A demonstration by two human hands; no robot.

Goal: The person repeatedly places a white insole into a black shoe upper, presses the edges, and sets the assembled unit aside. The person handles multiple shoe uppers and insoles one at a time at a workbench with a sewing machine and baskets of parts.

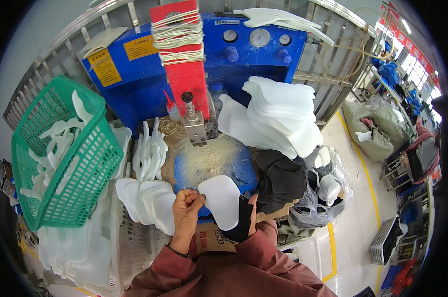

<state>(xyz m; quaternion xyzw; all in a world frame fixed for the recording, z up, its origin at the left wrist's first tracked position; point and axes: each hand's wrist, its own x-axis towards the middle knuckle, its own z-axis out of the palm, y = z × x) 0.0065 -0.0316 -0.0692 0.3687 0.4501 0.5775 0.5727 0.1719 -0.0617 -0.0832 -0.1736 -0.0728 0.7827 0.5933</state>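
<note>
A flat white foam-like piece (220,202) with a rounded outline is held up in front of me, over the front of the blue work surface. My left hand (186,214) is closed in a pinch at the foam piece's left edge. On the other side, my right hand (253,218) grips a black piece of soft sheet (243,219), partly hidden behind the white one. Most of the right fingers are out of sight. Between the hands and the red machine arm (185,81), pale dust (209,158) covers the blue surface (246,173).
Stacked white pieces (283,114) stand at the back right, with black pieces (281,180) before them. More white pieces (152,198) lie left of my hand. A green basket (93,163) holds white offcuts. The machine's metal head (194,128) hangs above the dust.
</note>
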